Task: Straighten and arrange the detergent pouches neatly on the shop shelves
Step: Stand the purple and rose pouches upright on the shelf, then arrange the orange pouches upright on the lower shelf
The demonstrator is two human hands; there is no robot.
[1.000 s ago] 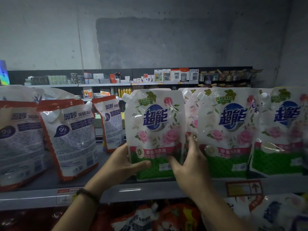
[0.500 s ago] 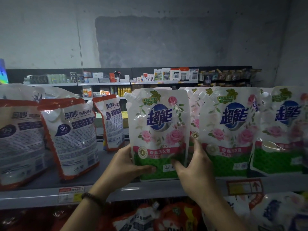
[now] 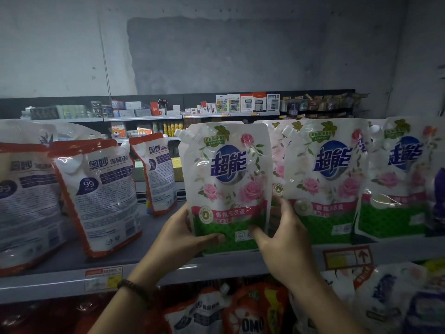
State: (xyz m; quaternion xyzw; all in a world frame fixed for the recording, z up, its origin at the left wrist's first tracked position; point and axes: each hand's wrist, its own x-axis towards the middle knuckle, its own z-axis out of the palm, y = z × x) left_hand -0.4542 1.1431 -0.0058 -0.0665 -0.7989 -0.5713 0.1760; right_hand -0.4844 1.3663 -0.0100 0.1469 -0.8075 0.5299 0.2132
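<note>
Both hands are on the rose pouch [image 3: 226, 186], dead centre of the view. It stands upright, spout up at eleven o'clock, base right at the front lip of the shelf [image 3: 60, 259]; whether its weight rests there, hard to tell. The left hand [image 3: 185, 235] grips the lower left corner, thumb laid across the green band on the front, fingers out of sight behind. The right hand [image 3: 286, 242] takes the lower right corner, thumb on the front, fingers curled round the edge into the gap beside the second rose pouch [image 3: 322, 182]. That one stands just beside the held pouch at three o'clock, facing out, and a third rose pouch [image 3: 395, 179] sits further along at three, pressed up against it. Over at nine o'clock it's untidy: the middle red-edged pouch [image 3: 98, 196] is tilted, top leaning toward ten, the small red-edged pouch [image 3: 156, 172] is set further back on the shelf, and the left red-edged pouch [image 3: 21, 203] is cut off by the frame edge. There's a dark bracelet [image 3: 134, 289] on the left wrist at seven o'clock, with a price tag [image 3: 103, 277] on the shelf lip near it. Down at six, the lower pouches [image 3: 252, 314] sit in shadow. Far off at twelve, boxed calculators [image 3: 248, 103] line another shelf.
</note>
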